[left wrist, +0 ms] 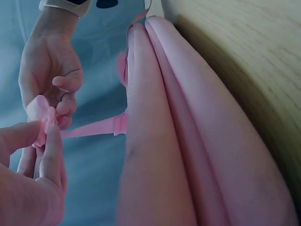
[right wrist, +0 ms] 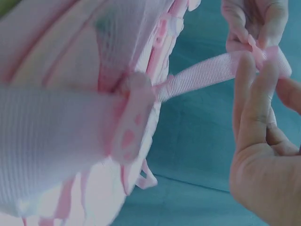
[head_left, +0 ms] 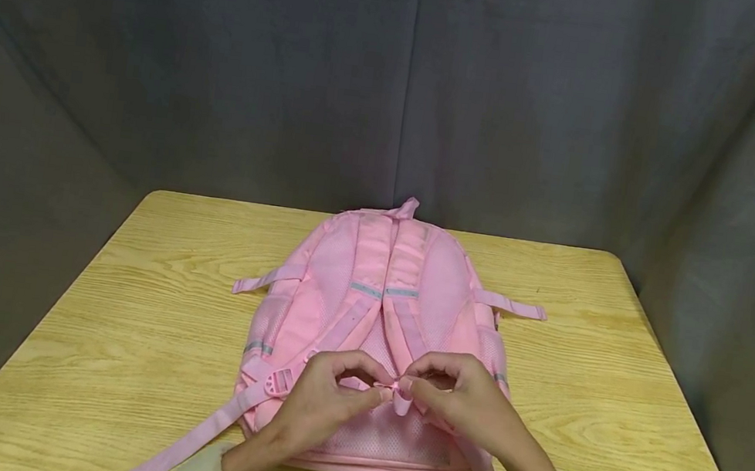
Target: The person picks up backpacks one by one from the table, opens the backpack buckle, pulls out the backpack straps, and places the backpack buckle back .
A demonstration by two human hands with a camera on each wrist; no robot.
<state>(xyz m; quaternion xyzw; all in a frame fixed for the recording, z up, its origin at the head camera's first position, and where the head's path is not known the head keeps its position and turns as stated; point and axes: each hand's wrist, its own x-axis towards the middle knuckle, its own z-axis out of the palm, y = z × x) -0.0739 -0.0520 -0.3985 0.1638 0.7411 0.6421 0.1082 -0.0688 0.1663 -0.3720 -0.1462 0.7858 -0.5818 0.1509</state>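
A pink backpack (head_left: pixel 334 250) lies on the table with its shoulder straps facing up. Over its lower half, my left hand (head_left: pixel 326 391) pinches a small pink plastic buckle (left wrist: pixel 50 121) between thumb and fingers. Close against it, my right hand (head_left: pixel 467 399) pinches the pink webbing strap (right wrist: pixel 202 75) at the buckle, and a short loop of webbing (head_left: pixel 402 404) hangs below the fingertips. Both hands meet in front of the shoulder straps, and the webbing runs back from them to the bag. The fingers partly hide the buckle.
Another strap adjuster (head_left: pixel 279 382) sits at the bag's lower left, its loose webbing (head_left: pixel 186 437) trailing to the front edge. Short side straps (head_left: pixel 512 305) stick out over the wooden table (head_left: pixel 608 417). Dark cloth (head_left: pixel 538 114) hangs behind and at both sides.
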